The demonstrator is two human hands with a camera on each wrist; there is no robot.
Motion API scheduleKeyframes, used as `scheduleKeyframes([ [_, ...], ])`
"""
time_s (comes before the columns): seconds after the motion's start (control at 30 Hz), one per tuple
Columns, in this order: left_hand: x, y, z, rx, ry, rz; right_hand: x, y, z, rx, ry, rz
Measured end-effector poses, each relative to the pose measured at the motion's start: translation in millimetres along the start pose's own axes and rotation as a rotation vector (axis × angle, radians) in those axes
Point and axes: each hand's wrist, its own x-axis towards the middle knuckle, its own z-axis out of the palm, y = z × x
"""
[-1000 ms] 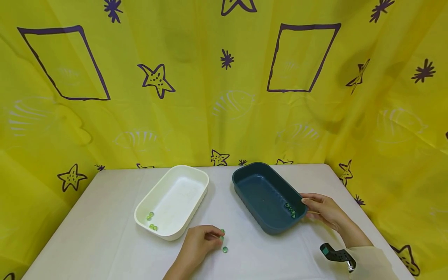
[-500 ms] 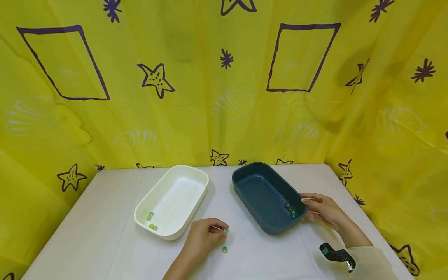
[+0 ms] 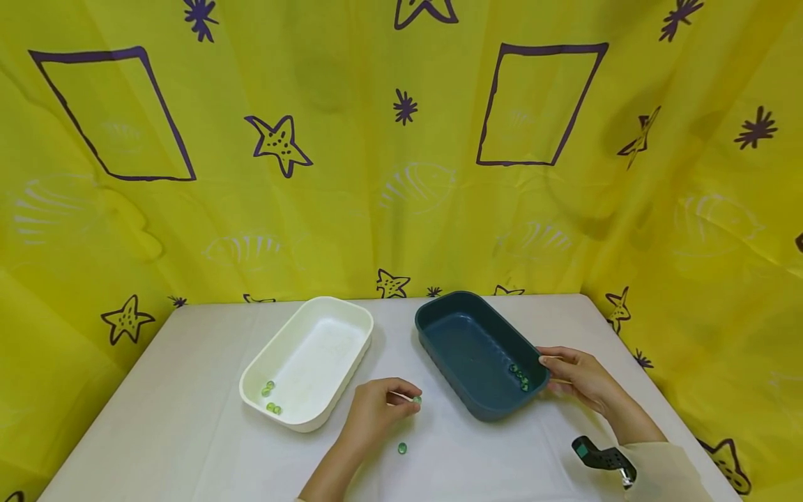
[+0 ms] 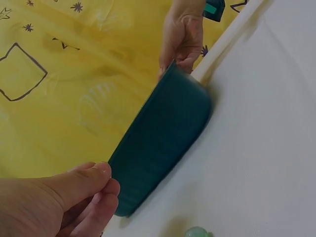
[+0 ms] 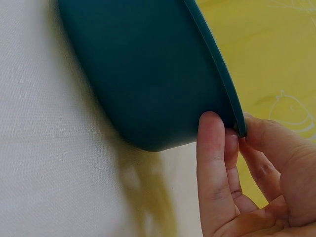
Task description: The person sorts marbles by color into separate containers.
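My left hand (image 3: pixel 379 411) pinches a small green glass marble (image 3: pixel 417 399) between thumb and fingertips, above the cloth between two trays. In the left wrist view its fingers (image 4: pixel 94 185) hide that marble. Below the hand, a loose green marble (image 3: pixel 402 448) lies on the cloth. With my right hand (image 3: pixel 583 376) I grip the near right rim of a dark teal tray (image 3: pixel 464 390), thumb at the rim and fingers (image 5: pixel 211 148) against the outer wall. Several green marbles (image 3: pixel 519 376) lie inside that tray, close to the gripped side.
Left of my left hand stands a white tray (image 3: pixel 320 418) with several yellow-green marbles (image 3: pixel 271 408) at its near left end. White cloth covers the table (image 3: pixel 188 390). A yellow patterned curtain (image 3: pixel 351 216) rises behind and at both sides.
My left hand has moved right and away from me, carrying the pinched marble off toward the teal tray. One loose marble stays on the cloth. The right hand keeps its hold on the rim.
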Motion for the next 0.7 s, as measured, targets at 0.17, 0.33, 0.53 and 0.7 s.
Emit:
scheduleKeyframes([
  [0.17,6.5,4.8,4.8,-0.014,0.005,0.000,0.7,0.5,-0.1,0.006,0.001,0.004],
  [0.33,10.8,7.8,8.7,-0.030,0.000,-0.011,0.1,-0.5,0.9,0.014,-0.001,0.005],
  [0.53,17.3,12.5,13.6,-0.044,-0.008,0.000,-0.8,-1.2,1.4,0.016,-0.002,0.004],
  [0.7,23.0,16.9,18.5,-0.037,-0.011,0.013,-0.8,-1.1,0.5,0.006,0.004,0.004],
])
